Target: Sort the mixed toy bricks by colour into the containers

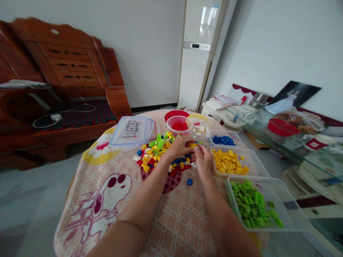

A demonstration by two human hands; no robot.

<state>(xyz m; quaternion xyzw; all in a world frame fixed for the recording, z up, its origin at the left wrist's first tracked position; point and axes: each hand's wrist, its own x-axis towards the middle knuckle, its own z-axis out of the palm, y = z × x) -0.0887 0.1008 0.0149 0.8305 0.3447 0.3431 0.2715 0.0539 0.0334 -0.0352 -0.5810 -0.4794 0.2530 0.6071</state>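
Observation:
My left hand [180, 147] and my right hand [203, 157] meet over the right side of a mixed pile of toy building bricks [157, 150]. Between their fingertips is a yellow building brick [193, 145], and the fingers of both hands are closed on it. Part of the brick is hidden by the fingers. The pile holds yellow, green, red, blue and white pieces. A single blue brick [189, 182] lies apart on the tablecloth, just left of my right wrist.
Clear boxes hold blue bricks [223, 140], yellow bricks [229, 162] and green bricks [250, 205] on the right. Behind the pile stand a bowl of red bricks [179, 126] and white bricks [199, 129]. Clear lids [131, 130] lie back left on the patterned tablecloth [177, 221].

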